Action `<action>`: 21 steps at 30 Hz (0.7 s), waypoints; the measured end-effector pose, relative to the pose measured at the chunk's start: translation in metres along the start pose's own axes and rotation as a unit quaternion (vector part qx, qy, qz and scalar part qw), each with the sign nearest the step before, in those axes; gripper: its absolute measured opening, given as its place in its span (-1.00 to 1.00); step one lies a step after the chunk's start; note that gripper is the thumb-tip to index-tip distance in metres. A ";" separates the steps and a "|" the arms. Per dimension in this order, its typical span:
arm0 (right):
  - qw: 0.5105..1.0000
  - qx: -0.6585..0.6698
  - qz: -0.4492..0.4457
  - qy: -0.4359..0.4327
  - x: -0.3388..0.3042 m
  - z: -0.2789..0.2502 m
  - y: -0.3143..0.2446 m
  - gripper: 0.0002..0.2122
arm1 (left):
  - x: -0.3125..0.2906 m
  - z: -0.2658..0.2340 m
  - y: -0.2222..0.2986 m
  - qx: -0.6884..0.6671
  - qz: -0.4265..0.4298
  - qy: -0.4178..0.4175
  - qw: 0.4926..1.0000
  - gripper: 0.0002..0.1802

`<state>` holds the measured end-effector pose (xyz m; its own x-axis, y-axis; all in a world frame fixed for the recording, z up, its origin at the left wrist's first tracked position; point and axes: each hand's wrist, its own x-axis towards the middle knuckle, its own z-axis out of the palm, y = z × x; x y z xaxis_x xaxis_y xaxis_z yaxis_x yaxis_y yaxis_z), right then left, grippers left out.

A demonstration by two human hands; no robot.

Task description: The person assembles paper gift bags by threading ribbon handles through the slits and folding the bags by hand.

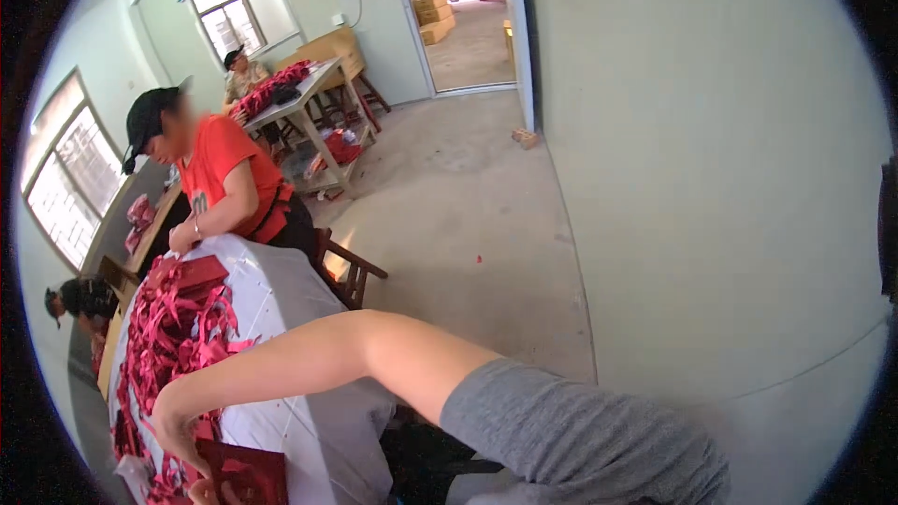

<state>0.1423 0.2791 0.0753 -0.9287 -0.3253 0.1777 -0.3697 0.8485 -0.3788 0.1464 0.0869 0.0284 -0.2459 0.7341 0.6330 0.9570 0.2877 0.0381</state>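
"What takes up the most room?"

"The pale wall point(702, 178) on the right, then the concrete floor point(468, 224), then the cloth-covered surface point(290, 285) at lower left."

"Anything in the way there?"

"A co-worker point(224, 164) in a red top leans over its far end. The person's right forearm point(281, 360) cuts across the near part, hiding some of the heap of red strips point(173, 327). A wooden stool point(354, 271) stands just beside the surface, behind the co-worker."

"And the hands?"

"The right hand point(175, 425) bends down at the left edge of a flat dark-red piece point(251, 475), which lies at the near end, by the heap. Whether the fingers grip it or only touch it cannot be told. The left hand is out of sight."

"Anything smaller?"

"A broken brick point(525, 138) near the doorway, and a tiny red scrap point(480, 260) on the floor."
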 end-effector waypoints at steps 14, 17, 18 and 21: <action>0.957 0.139 0.097 0.237 0.079 0.044 0.012 -0.81 | -0.014 -0.018 -0.037 -0.063 -0.031 -0.037 0.997 -0.61; 0.917 0.257 -0.002 0.307 0.081 0.034 0.018 -0.87 | -0.026 0.022 -0.110 -0.196 -0.040 0.059 0.978 -0.71; 0.916 0.224 -0.008 0.332 0.079 0.037 0.024 -0.87 | -0.020 0.013 -0.088 -0.163 -0.019 0.075 0.984 -0.73; 0.864 0.340 0.090 0.361 0.057 0.026 0.012 -0.86 | -0.011 0.003 -0.070 -0.230 -0.079 0.013 0.970 -0.82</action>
<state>0.0842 0.2601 0.0568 -0.8044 0.3395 0.4875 -0.3801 0.3365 -0.8616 0.0819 0.0607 0.0169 -0.3969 0.6854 0.6106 0.8765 0.0857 0.4736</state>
